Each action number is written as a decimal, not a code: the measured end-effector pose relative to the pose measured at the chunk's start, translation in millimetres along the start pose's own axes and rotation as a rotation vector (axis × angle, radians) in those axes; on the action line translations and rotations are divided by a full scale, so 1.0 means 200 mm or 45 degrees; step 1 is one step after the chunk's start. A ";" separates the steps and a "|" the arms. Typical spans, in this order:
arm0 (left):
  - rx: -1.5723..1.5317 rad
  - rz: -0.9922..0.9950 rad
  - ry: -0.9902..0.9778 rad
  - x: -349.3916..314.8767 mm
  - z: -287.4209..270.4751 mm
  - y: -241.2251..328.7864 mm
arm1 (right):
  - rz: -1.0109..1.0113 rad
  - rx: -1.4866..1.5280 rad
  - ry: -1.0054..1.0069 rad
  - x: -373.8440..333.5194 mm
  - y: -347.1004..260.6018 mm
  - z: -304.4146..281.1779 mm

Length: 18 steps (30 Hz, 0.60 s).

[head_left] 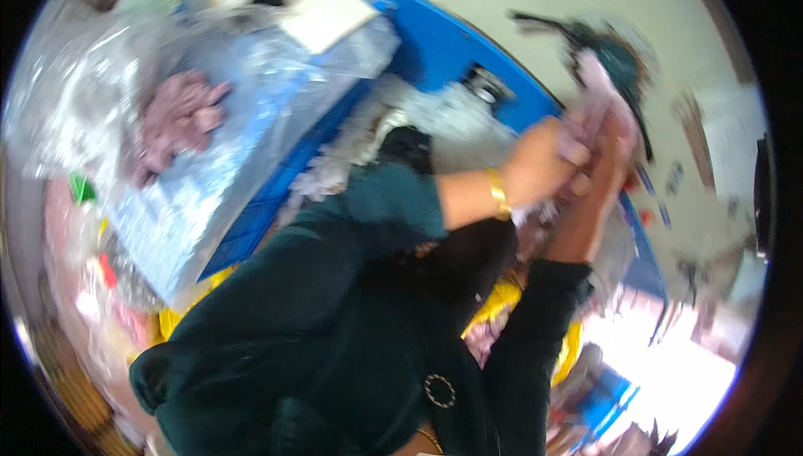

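Note:
Both my hands meet at the right, smeared by motion. My left hand (535, 163), with a gold-coloured band at its wrist, is closed against a pale mauve, soft-looking material (598, 79). Beside it, my right hand (617, 142) is raised and touches the same material; its finger pose is too blurred to read. Whether the mauve stuff is worn or held there I cannot tell. Farther left, a lumpy mauve heap (186, 113) of similar colour lies on clear plastic sheeting (209, 180).
A large blue container (447, 38) spans the middle, with white fluffy-looking material (443, 117) and a small dark object (488, 84) in it. A white flat square (329, 17) rests at the back. Beyond my hands is a dark blurred bundle (615, 58) on the pale floor.

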<state>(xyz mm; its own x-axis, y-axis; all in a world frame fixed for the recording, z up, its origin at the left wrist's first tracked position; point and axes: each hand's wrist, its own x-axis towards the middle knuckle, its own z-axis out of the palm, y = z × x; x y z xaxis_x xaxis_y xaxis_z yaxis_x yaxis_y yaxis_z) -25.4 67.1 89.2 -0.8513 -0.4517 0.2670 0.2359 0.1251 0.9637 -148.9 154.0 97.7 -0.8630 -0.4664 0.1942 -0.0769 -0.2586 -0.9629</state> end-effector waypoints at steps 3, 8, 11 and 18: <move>0.149 -0.132 0.323 -0.09 0.00 0.03 | 0.174 0.072 -0.052 -0.01 0.11 -0.06; 0.074 -0.099 0.115 -0.32 -0.08 0.05 | 0.317 -0.104 0.307 -0.37 -0.13 0.20; 0.252 0.158 -0.273 -0.42 -0.20 -0.06 | 0.233 -0.278 0.404 -0.57 -0.12 0.05; 1.755 -0.262 1.013 -0.95 -1.88 -0.31 | 0.458 -1.385 0.157 -1.21 -0.13 -0.71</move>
<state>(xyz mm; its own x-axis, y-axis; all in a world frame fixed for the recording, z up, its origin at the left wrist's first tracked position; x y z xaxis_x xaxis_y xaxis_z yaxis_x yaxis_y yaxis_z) 297.7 -186.4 -22.2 -0.2614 -0.8284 0.4954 -0.8035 0.4711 0.3639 -8.3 393.8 48.4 -0.9607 -0.2636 -0.0866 -0.1544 0.7673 -0.6224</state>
